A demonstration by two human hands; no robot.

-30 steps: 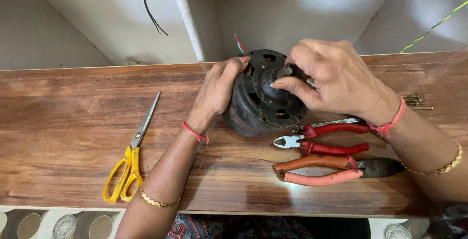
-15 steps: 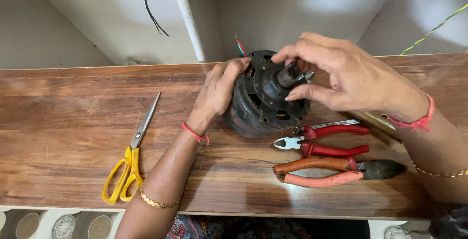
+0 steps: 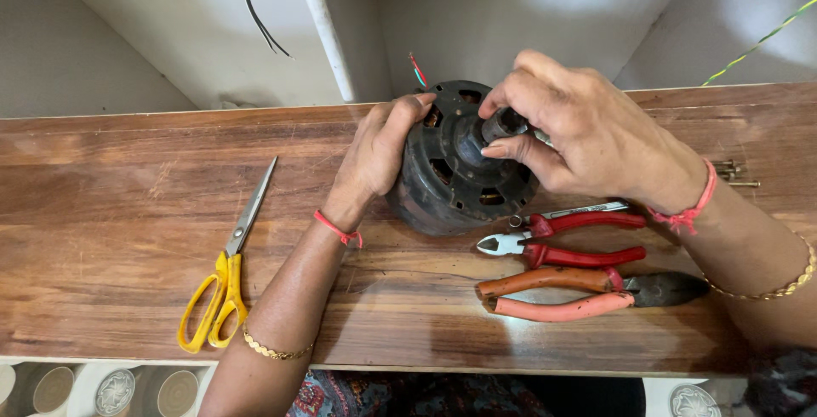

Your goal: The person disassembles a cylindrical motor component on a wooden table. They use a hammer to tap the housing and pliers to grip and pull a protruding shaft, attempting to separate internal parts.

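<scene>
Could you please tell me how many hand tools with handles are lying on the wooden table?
3: yellow-handled scissors at the left, red-handled cutters just right of the motor, and orange-handled pliers directly below those cutters. Others may be hidden under the arms.

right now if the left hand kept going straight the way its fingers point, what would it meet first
The left hand already rests on the dark motor, fingers pointing right across it. Going on, it would likely meet the right hand pinching the shaft; depth is unclear.

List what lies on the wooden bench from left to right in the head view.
Yellow-handled scissors → left hand → dark motor housing → right hand, with the red-handled cutters and orange-handled pliers below it.
</scene>
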